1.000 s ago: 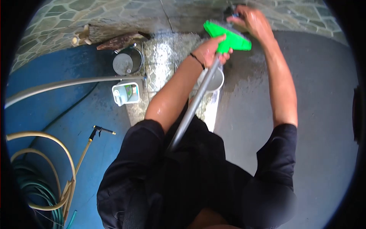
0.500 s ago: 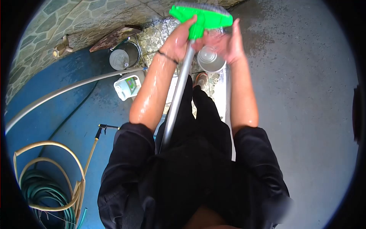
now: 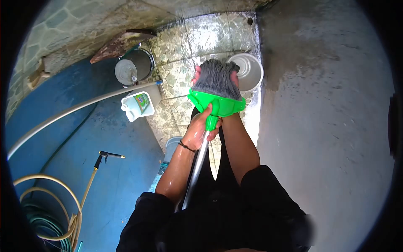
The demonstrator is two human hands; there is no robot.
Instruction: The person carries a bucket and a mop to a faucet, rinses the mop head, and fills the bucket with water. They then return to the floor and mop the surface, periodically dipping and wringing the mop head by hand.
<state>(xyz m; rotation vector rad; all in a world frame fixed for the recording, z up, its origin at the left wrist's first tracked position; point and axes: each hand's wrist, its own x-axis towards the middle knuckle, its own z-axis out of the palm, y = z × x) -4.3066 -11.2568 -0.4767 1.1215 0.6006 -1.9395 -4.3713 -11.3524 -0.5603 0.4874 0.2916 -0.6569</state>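
Note:
A mop with a green head (image 3: 218, 104), wet grey strands (image 3: 217, 80) and a metal pole (image 3: 197, 166) is held up in front of my body, strands pointing away from me. My left hand (image 3: 200, 128) is wrapped round the green neck where it meets the pole. Behind the strands is my right hand (image 3: 235, 78), its palm mostly hidden; fingertips show at the left edge of the strands and skin at the right edge, so the strands lie against it. Just beyond them stands a whitish bucket (image 3: 251, 72).
At the left are a dark bucket (image 3: 146, 63), a white jug with a green label (image 3: 138, 106), a long pale pole (image 3: 75, 108), a spray gun (image 3: 103, 158) and coiled hoses (image 3: 46, 222). A blue container (image 3: 173, 147) stands near my left forearm. The tiled floor (image 3: 172, 46) looks wet.
The mop head has come lower and nearer my body, and its strands now show. My right hand, earlier spread beside the head, has moved behind the strands. My left hand still grips the neck.

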